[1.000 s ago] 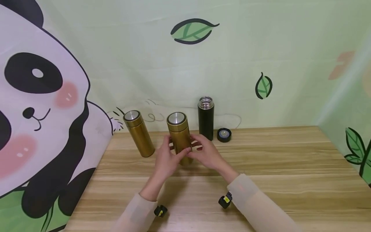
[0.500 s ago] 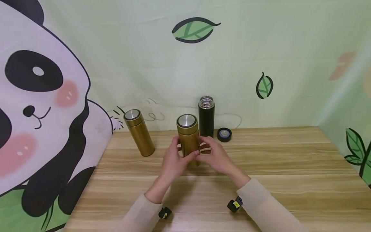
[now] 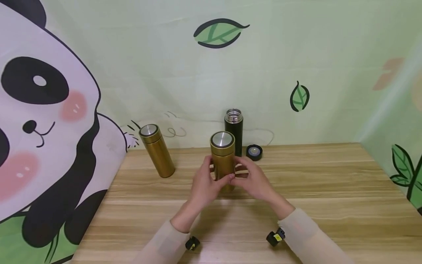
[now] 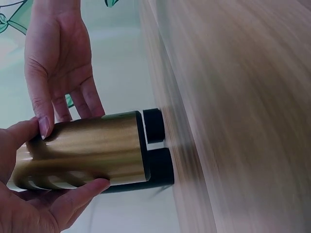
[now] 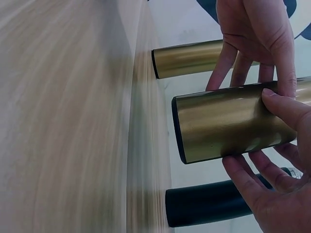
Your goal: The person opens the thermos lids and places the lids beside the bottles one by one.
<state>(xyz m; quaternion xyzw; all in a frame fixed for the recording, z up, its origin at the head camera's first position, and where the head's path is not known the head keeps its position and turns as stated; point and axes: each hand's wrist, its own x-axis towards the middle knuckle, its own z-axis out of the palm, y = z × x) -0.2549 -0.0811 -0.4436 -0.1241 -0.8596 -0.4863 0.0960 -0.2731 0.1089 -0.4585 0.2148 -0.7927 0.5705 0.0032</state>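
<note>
Both hands hold a gold bottle [image 3: 223, 161] with a silver-topped lid, upright in the head view. My left hand [image 3: 205, 186] grips its left side and my right hand [image 3: 255, 180] its right side, thumbs meeting at the front. In the left wrist view the bottle [image 4: 92, 150] shows its dark base off the wooden surface; the right wrist view shows the same bottle [image 5: 228, 124] raised, with fingers on both sides. Behind it stands a black bottle [image 3: 233, 134] with an uncovered steel mouth, partly hidden. Its surroundings include a round black cap [image 3: 254, 152] to the right.
A second gold bottle [image 3: 159, 156], lid on, stands at the left of the wooden table [image 3: 316, 183]. A printed backdrop [image 3: 263, 66] with a panda and leaves rises behind and beside the table. Small black devices are at both wrists.
Both hands have carried the gold bottle to the right and slightly nearer, so it now overlaps the black bottle in the head view. The grip looks the same.
</note>
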